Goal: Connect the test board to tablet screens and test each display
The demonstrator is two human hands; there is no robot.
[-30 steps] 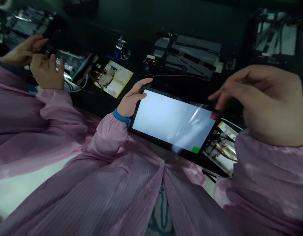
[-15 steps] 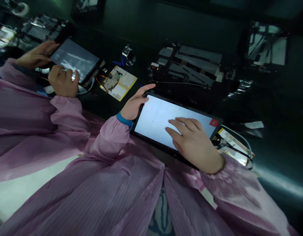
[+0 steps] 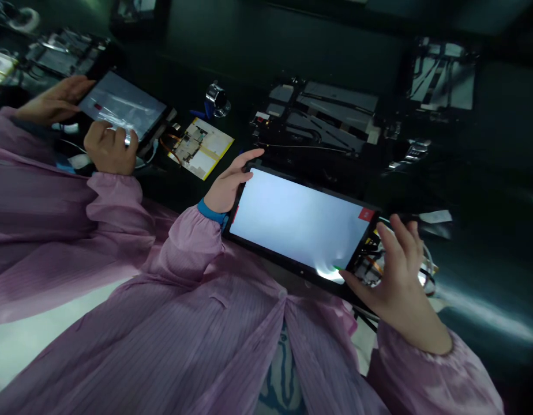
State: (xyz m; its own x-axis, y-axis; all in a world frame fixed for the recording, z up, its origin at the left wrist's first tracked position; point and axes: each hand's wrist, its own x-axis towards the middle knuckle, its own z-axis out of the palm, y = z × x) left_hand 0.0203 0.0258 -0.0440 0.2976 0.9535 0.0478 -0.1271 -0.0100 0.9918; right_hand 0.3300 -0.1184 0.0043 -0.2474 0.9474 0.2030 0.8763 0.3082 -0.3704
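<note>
A black-framed touch screen [image 3: 296, 219], lit white with a small red block near its right end, is tilted in front of me. My left hand [image 3: 229, 183] grips its left edge, thumb over the front, a blue band [image 3: 211, 211] at the wrist. At the lower right corner, the thumb of my right hand [image 3: 398, 282] touches the glass beside a short green mark. The other fingers of that hand are spread beyond the right edge, holding nothing. Partly hidden behind my right hand is a circuit board [image 3: 372, 270] with cables.
To the left, a co-worker's hands [image 3: 113, 147] are at another screen [image 3: 123, 106]. Between us lies a yellow-edged circuit board [image 3: 208, 151], with a roll of shiny tape [image 3: 217, 99] behind it. Opened device housings [image 3: 331, 112] lie beyond my screen on the dark table.
My right hand has moved right, from over the middle of the screen to its lower right corner. A green mark now shows by its thumb. My left hand keeps its hold.
</note>
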